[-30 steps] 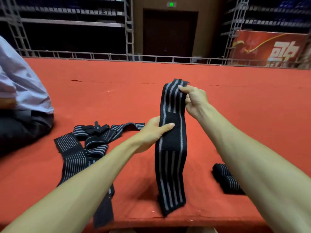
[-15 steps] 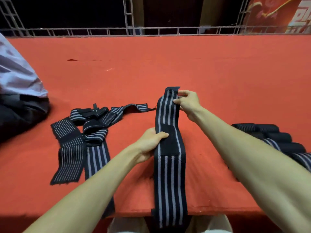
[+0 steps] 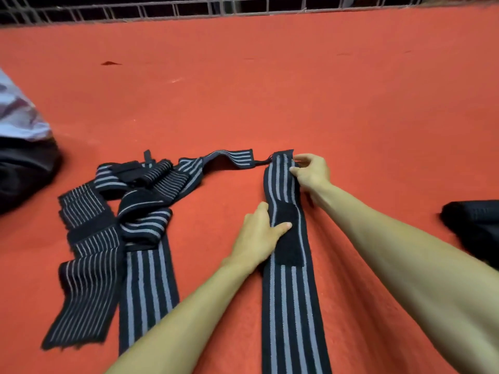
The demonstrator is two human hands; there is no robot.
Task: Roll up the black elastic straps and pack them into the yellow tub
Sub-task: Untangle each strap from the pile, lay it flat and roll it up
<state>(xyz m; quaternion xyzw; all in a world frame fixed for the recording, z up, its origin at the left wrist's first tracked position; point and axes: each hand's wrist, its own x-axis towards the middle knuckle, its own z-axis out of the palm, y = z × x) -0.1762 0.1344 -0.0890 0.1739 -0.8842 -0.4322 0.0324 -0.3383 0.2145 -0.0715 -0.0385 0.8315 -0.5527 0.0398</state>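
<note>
A long black elastic strap (image 3: 293, 306) with grey stripes lies flat on the red carpet (image 3: 270, 90). It runs from the 6 o'clock edge of the view up to just right of the middle. A plain black fastening patch (image 3: 289, 238) sits across its width about halfway along.

The left hand (image 3: 259, 238) comes in from 7 o'clock and has its grip clamped on the strap's left edge. Its thumb lies on top of the patch and its fingers lie along and under the edge. The right hand (image 3: 310, 172) reaches in from 4 o'clock. Its grip is closed on the right edge near the strap's far end, pinching it between thumb and fingertips.

At 9 o'clock a pile of loose straps (image 3: 129, 211) lies tangled on the carpet. Two of them trail flat towards 7 o'clock. One narrow end arches over towards the far end of the held strap, and a thin thread nearly meets it.

At 3 o'clock, well apart from the hands, dark rolled straps (image 3: 472, 220) lie at the frame edge, blurred. At 10 o'clock another person sits on the carpet, showing only a pale shirt (image 3: 19, 114) and dark trousers (image 3: 24, 174). A metal railing (image 3: 243, 6) crosses at 12 o'clock.
</note>
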